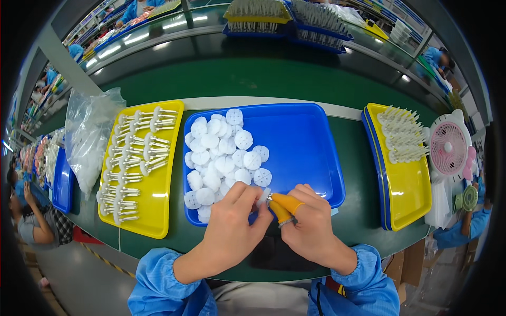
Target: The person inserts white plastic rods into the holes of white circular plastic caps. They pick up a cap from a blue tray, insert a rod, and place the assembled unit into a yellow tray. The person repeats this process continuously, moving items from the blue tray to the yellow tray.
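Here, the left hand [232, 221] and the right hand [308, 221], its fingertips capped in orange rubber cots [286, 204], together pinch a small white plastic disc [263, 196] above the near edge of the blue plastic tray [311, 152].

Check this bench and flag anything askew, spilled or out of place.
Nothing stands out. The white discs lie heaped inside the blue tray, none spilled. The pin parts sit in rows on the yellow tray. The left hand and right hand meet over a small white piece.
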`<state>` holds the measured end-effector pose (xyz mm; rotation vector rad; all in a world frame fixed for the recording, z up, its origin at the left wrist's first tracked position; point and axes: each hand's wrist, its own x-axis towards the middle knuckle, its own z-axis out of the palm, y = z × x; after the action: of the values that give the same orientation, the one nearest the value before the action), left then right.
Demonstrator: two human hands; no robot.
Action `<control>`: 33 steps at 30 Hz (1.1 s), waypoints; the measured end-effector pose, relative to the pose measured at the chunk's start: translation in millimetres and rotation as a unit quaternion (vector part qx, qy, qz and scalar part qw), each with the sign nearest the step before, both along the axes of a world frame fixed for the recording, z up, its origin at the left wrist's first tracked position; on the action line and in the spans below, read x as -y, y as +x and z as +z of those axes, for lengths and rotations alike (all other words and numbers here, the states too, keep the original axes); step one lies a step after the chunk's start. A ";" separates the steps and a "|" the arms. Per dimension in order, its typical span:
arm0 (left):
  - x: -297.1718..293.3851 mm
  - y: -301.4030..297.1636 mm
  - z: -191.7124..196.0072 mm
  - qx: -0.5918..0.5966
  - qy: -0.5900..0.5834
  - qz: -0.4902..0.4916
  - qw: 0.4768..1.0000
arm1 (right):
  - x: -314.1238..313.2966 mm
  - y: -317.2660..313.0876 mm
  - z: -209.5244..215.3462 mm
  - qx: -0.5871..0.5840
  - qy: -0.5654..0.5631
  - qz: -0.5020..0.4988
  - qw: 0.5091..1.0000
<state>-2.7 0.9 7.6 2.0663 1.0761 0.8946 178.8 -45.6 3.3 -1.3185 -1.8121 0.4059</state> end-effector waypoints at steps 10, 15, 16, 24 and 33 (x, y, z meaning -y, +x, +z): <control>-64.1 -21.8 13.6 0.002 0.086 0.161 0.983 | -12.3 15.9 -7.1 0.006 0.044 -0.092 0.995; -118.9 -44.1 10.1 -0.051 0.088 0.221 0.970 | -7.4 14.6 -13.7 0.025 0.023 -0.061 0.998; -124.6 -44.5 4.2 -0.058 0.089 0.217 0.970 | -5.8 15.2 -16.1 0.030 0.021 -0.058 0.998; -115.2 -53.9 -3.1 -0.072 0.076 0.206 0.973 | -7.1 13.2 -22.9 0.062 -0.028 -0.034 0.997; -104.5 -65.2 86.4 -0.019 0.209 0.226 0.951 | -6.5 16.4 -39.0 0.110 -0.022 -0.034 0.993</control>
<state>-67.8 105.5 94.0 2.2103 1.5239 1.4169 195.3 -39.1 -35.6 -1.5001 -1.9402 0.2736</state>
